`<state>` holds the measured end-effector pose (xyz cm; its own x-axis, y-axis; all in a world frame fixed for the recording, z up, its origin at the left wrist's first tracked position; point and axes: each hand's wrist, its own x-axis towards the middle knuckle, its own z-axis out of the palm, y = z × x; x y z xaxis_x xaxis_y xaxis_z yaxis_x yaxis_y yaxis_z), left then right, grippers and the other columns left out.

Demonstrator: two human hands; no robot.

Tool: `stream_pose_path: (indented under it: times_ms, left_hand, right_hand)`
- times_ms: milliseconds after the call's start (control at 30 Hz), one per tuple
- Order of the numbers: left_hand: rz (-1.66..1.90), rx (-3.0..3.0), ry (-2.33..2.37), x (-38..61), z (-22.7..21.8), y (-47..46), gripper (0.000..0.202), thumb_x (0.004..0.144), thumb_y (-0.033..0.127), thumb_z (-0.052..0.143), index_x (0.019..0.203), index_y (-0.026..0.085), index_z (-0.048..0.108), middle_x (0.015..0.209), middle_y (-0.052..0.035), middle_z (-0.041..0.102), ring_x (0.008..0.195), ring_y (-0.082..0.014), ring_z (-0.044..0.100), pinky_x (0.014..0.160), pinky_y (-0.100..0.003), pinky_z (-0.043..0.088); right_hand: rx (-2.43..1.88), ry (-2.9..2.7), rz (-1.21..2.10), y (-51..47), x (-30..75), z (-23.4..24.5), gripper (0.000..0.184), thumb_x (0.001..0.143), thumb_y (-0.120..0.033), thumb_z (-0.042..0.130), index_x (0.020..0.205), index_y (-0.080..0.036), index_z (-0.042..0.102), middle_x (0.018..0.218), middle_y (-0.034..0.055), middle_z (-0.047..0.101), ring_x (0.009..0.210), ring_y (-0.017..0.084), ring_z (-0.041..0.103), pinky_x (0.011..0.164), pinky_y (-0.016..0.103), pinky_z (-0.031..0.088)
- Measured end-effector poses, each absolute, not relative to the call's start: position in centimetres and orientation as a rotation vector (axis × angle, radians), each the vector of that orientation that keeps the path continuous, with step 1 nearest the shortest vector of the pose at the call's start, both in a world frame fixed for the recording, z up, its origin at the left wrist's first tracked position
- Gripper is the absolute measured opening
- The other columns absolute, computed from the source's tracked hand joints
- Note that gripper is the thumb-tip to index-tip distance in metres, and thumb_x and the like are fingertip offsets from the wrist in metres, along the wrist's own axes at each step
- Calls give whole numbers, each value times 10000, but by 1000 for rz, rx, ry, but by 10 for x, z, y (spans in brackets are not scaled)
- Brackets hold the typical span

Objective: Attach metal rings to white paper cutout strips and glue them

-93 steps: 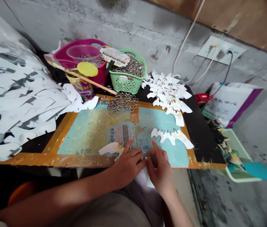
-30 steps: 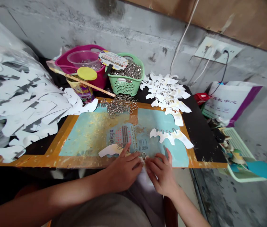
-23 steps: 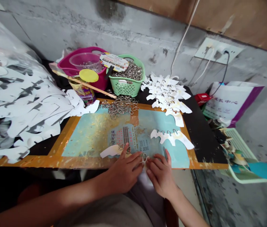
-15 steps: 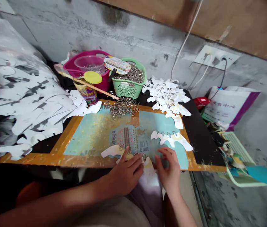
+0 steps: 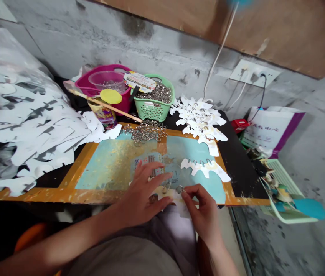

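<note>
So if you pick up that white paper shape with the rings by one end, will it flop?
Probably a little. The white cutout looks thin and long and lies flat on the board, so its free end would likely droop. The metal rings hooked along its top edge may dangle and add weight there. It should feel light overall.

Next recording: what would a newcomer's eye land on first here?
The two hands at the near edge of the teal and orange board: the left hand lies spread on a white paper cutout, the right hand pinches a metal ring at its edge. A big heap of white cutouts fills the left side, and a green basket of rings stands at the back.
</note>
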<state>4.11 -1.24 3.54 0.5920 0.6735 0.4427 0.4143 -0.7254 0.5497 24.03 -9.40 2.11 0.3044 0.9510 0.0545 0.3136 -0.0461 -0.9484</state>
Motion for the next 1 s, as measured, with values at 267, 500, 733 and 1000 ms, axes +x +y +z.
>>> stream_pose_path:
  times_ms: [267,500,733,1000]
  left_hand:
    - [530,2296,248,54,62,27,97,869,217,695,777,195,717,1195,-80,630,1380,-235,407,1084,-352,448]
    - [547,2166,250,50,52,18,159,848,109,686,717,190,645,969,-47,722,1436,-237,316,1143,-412,389]
    - [650,2229,387,49,48,25,188,922,201,599,749,163,661,1210,-116,616,1370,-271,387,1006,-386,490]
    - [693,2049,456,45,42,23,352,944,414,566,719,154,643,1250,-114,539,1339,-293,366,1013,-362,430]
  right_hand:
    - [-1103,-880,1148,-97,221,52,469,832,-323,717,1209,-285,443,735,-35,602,607,128,556,582,243,462]
    - [-959,-712,1327,-90,208,48,503,768,-395,743,1191,-243,519,669,-28,564,545,149,562,526,255,470]
    - [-918,-850,1369,-83,225,45,459,813,-582,643,1053,-191,645,856,72,653,728,208,606,646,315,484]
    - [-1076,-792,1455,-81,223,49,262,780,-347,787,729,-156,615,662,-22,574,577,77,454,552,194,334]
